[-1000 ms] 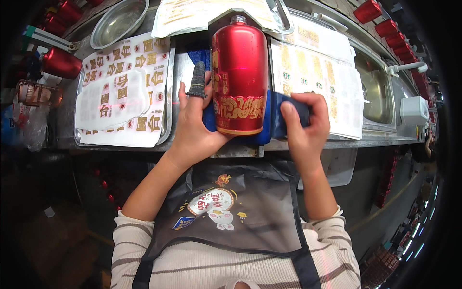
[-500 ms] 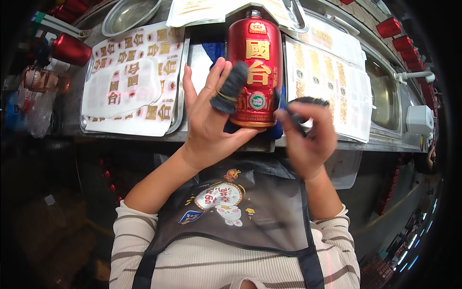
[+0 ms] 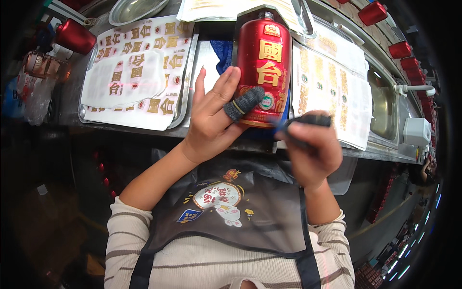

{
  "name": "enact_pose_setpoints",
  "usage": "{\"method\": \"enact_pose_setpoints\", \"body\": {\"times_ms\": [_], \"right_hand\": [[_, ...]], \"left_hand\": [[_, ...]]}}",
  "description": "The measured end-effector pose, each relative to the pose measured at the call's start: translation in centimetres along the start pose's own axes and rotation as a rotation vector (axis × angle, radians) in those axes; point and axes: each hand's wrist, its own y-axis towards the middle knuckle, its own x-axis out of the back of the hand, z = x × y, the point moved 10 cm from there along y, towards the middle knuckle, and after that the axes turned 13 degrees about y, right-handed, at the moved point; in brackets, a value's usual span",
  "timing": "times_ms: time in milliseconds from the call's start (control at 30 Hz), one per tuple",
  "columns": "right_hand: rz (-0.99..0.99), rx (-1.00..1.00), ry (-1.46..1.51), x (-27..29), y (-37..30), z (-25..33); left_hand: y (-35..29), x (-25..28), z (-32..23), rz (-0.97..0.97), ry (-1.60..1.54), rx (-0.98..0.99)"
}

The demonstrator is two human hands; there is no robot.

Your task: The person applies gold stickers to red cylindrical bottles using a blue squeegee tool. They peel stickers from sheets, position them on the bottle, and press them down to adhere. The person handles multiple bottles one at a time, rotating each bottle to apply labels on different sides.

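A red bottle (image 3: 252, 45) with raised gold characters and a small round green-and-white emblem (image 3: 266, 101) lies in a dark holder at the counter's edge. My left hand (image 3: 209, 115) is at its lower left with fingers spread. The index finger, in a grey knitted finger cover (image 3: 244, 103), presses beside the emblem, while the thumb is at the bottle's base. Near the base's right side, my right hand (image 3: 315, 149) is closed around a dark slender tool (image 3: 293, 132) with a bluish tip. Motion blur hides the tool's exact kind and the grip's details.
Sheets of gold characters (image 3: 144, 62) lie on a metal tray at the left; sheets of gold strips (image 3: 325, 86) lie at the right. A metal bowl (image 3: 137, 10) stands behind. Beyond the right sheets are a sink (image 3: 385, 103) and a white plastic container (image 3: 417, 131).
My left index finger has come down from over the gold characters to beside the emblem. My right hand has brought the tool's tip lower, to the bottle's base. The view has shifted slightly.
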Motion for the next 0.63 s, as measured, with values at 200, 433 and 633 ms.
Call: {"method": "enact_pose_setpoints", "body": {"times_ms": [200, 433, 633], "right_hand": [[0.028, 0.099, -0.194, -0.9, -0.1, 1.9], [0.162, 0.105, -0.044, -2.5, 0.8, 2.6], [0.117, 0.268, -0.338, -2.9, 2.5, 2.0]], "left_hand": [[1.8, 1.0, -1.7, 0.035, 0.046, -0.064], [4.1, 0.2, -3.6, 0.115, -0.049, -0.201], [2.3, -0.3, -1.2, 0.069, 0.067, -0.120]]}}
